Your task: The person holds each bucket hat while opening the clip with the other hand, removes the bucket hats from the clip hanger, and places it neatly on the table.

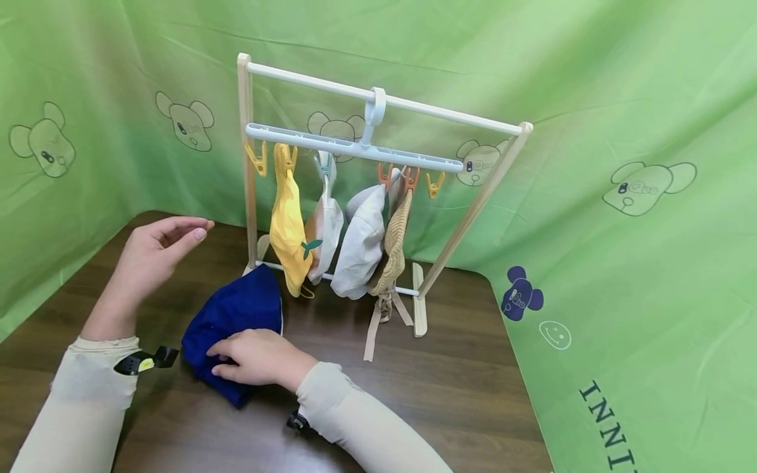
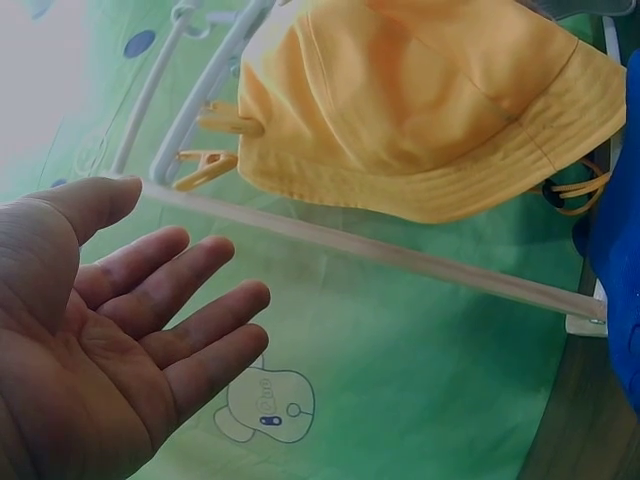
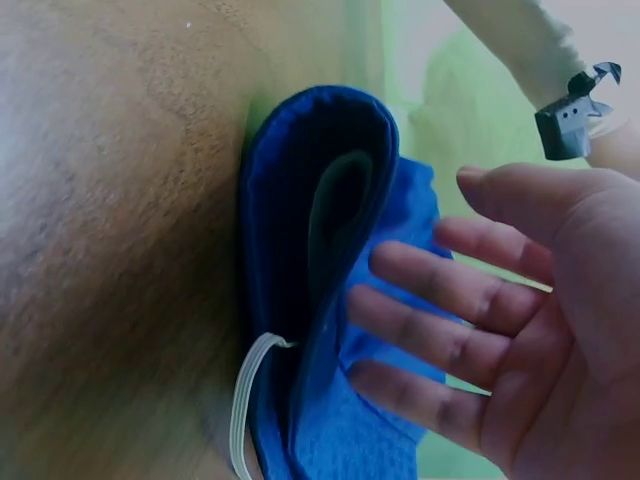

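Note:
A dark blue hat (image 1: 227, 315) lies folded on the brown table, its opening and white elastic strap (image 3: 245, 400) showing in the right wrist view. My right hand (image 1: 260, 358) is over the hat's near side, fingers loosely bent and gripping nothing; whether they touch the cloth I cannot tell. Raised to the left of the hat, my left hand (image 1: 156, 253) holds nothing, its palm and spread fingers plain in the left wrist view. Nearest to it, a yellow hat (image 1: 288, 226) with a green leaf hangs from a yellow clip (image 2: 230, 118). An unused yellow clip (image 1: 257, 159) hangs beside it.
A wooden rack (image 1: 246, 177) carries a pale blue hanger (image 1: 355, 150) on its white top bar. A white-and-pink hat (image 1: 327, 226), a pale grey hat (image 1: 359, 246) and a straw hat (image 1: 397, 240) with ribbons hang there too. Green printed cloth (image 1: 591, 263) surrounds the table (image 1: 467, 394).

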Available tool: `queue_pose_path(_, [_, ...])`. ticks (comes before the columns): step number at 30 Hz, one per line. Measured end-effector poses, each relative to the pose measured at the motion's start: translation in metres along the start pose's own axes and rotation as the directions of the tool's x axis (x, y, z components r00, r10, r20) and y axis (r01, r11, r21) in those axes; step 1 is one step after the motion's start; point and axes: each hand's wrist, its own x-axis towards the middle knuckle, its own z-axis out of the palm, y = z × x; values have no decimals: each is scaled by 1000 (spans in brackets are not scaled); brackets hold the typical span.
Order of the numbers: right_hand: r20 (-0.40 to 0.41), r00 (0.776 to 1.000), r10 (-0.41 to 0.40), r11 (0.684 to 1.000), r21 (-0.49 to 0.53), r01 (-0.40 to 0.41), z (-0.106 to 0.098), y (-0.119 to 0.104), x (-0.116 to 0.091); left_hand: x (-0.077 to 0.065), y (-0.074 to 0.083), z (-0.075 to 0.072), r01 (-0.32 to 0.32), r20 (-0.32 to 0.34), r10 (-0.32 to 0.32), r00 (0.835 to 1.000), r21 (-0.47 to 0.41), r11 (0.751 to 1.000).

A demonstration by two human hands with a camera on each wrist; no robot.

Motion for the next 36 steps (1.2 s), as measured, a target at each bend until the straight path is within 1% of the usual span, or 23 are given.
queue_pose_path(7, [-68,997,-45,999,1,45,1,10,-11,0,-1,4,4,11,-4,1000,23,1000])
queue_pose_path(14, [-174,984,-43,999,16,46,-2,24,-29,0,0,7,4,18,-4,1000,26,1000])
queue_pose_path(20, [-273,962,-23,999,30,32,-6,34,-43,-1,2,9,12,26,-13,1000,47,999])
queue_pose_path(27, [-385,923,14,999,41,2,-5,43,-57,-2,1,12,5,37,-7,999,53,999])
queue_pose_path(36, [-445,893,70,994,106,-25,0,53,-72,-4,8,15,-10,40,7,999,65,998])
